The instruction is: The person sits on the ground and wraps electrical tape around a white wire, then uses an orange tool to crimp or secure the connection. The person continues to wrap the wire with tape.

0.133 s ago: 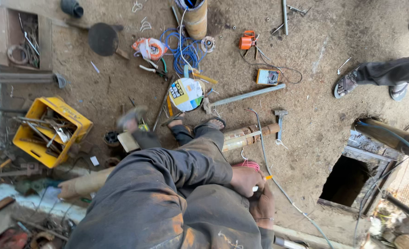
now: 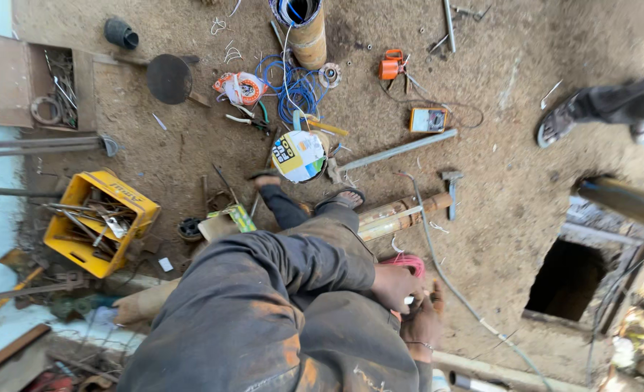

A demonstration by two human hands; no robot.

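Pink cord bundle (image 2: 403, 261), lower centre-right of the frame, lying just above the two hands. Looks like thin, soft strands: light, limp, likely to snag or unravel, so best pinched close to where the strands gather rather than by loose ends. What the bundle is tied to is hidden behind the hands.

Hands close together and touching. Left hand (image 2: 393, 287) closed into a fist against the cord; a small pale piece shows at its knuckles, too small to identify. Right hand (image 2: 425, 324) sits just below, fingers curled, a thin band at the wrist. Whether it grips anything I cannot tell.

Grey trousers, dusty with rust-orange smears, fill the lower centre; sandalled feet rest on the packed dirt floor (image 2: 511, 189).

Just above the hands: a worn cylindrical pipe section (image 2: 402, 215), tan and banded, lying aslant. A thin grey cable (image 2: 445, 276) curves past it toward the lower right. A hammer (image 2: 451, 190) lies at the pipe's far end.

Further up: a round printed disc (image 2: 298, 155), coiled blue wire (image 2: 296, 91), an orange multimeter (image 2: 428, 120), a long grey metal bar (image 2: 398, 151).

Left of the frame: a yellow plastic crate (image 2: 135, 205) of metal scrap and tools. Lower right: a square dark pit (image 2: 565, 279). Upper right: another person's shoe (image 2: 554, 125).
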